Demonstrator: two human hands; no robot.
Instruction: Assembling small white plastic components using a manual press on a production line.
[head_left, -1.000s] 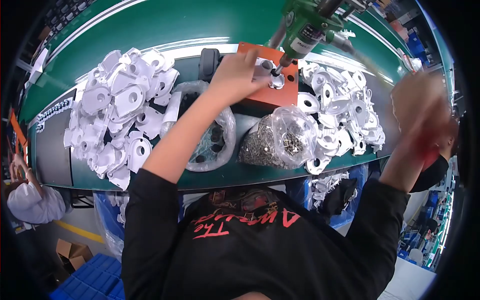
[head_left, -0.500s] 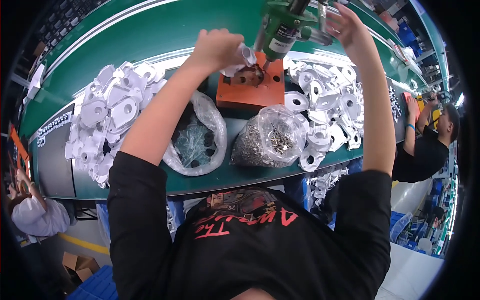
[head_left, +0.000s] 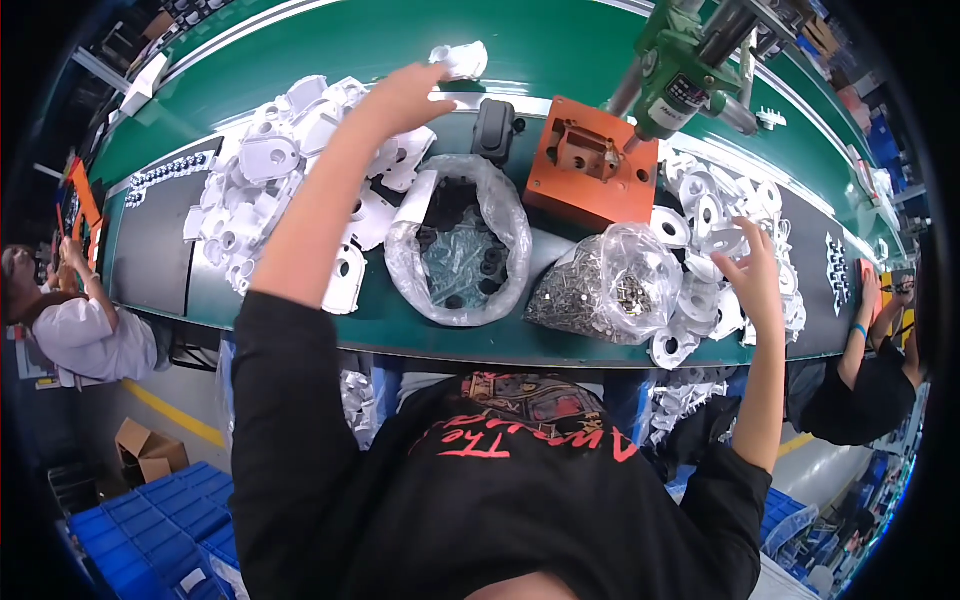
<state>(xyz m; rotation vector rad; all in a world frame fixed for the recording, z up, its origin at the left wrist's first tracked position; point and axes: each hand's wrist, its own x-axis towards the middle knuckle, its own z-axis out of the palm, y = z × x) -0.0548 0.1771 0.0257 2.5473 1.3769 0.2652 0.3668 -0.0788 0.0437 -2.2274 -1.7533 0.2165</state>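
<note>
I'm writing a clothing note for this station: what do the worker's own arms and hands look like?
The left hand and right hand are without gloves, and no watch or band shows on either wrist. The left sleeve and right sleeve are plain black, ending around the elbows. They match a black shirt with red lettering.

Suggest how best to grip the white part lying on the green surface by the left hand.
Probably by opposite outer edges of the white part, coming from the near left: it lies apart from the left pile, leaving its outline largely exposed, and the left hand is open at its left end. Contact is unclear.
</note>
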